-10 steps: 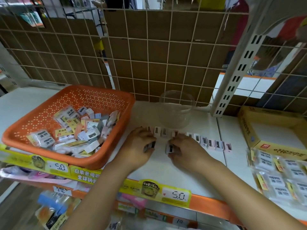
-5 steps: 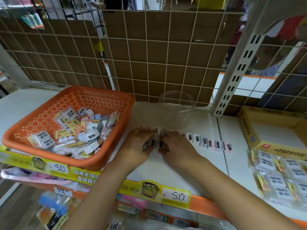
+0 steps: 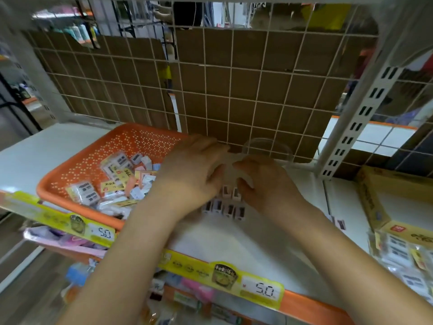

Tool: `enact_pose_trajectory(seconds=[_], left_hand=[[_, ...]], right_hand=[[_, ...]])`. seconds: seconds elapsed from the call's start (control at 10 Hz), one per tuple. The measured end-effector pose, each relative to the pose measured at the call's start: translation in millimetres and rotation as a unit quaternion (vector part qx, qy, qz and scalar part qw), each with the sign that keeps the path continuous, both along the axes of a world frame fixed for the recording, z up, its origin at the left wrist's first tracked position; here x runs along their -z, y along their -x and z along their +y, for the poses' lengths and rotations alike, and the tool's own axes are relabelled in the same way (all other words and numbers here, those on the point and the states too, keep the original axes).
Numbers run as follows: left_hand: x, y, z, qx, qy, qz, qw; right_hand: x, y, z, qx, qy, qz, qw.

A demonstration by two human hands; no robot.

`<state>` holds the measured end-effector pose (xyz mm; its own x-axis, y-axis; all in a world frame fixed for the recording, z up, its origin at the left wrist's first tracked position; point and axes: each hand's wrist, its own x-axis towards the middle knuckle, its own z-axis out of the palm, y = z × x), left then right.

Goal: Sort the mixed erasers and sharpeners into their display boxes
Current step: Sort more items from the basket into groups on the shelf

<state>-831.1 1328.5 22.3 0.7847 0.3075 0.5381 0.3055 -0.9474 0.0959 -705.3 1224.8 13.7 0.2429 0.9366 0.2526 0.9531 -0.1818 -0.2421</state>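
A white metal shelf [image 3: 269, 242] carries a perforated orange plastic basket [image 3: 77, 174] of mixed wrapped erasers [image 3: 117, 170] toward its left edge and a yellow cardboard display box [image 3: 384, 212] at its right edge. Both hands meet mid-shelf before a clear plastic cup [image 3: 269, 148] at the back edge; blur hides each grip. Small white sharpeners [image 3: 225, 208] lie clustered below the left hand [image 3: 194, 177] and right hand [image 3: 264, 181].
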Motion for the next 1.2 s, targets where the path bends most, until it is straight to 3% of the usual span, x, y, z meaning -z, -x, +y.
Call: enact_pose_trajectory(seconds=[0.2, 0.4, 0.6, 0.8, 1.1, 1.2], left_hand=[[-9, 44, 42, -0.137, 0.06, 0.017, 0.989], [2, 84, 89, -0.247, 0.112, 0.049, 0.961], [15, 87, 139, -0.242, 0.129, 0.088, 0.957], [39, 59, 183, -0.188, 0.154, 0.166, 0.956], [69, 52, 216, -0.234, 0.239, 0.216, 0.917], [69, 49, 219, -0.234, 0.225, 0.229, 0.918]], right_hand=[[-6, 17, 55, -0.044, -0.03, 0.017, 0.998], [2, 40, 125, -0.072, 0.018, 0.036, 0.997], [17, 57, 182, -0.052, 0.098, 0.009, 0.994], [16, 61, 199, -0.02, 0.16, 0.213, 0.963], [33, 66, 231, 0.006, 0.229, 0.13, 0.965], [40, 72, 235, -0.008, 0.244, 0.1, 0.965]])
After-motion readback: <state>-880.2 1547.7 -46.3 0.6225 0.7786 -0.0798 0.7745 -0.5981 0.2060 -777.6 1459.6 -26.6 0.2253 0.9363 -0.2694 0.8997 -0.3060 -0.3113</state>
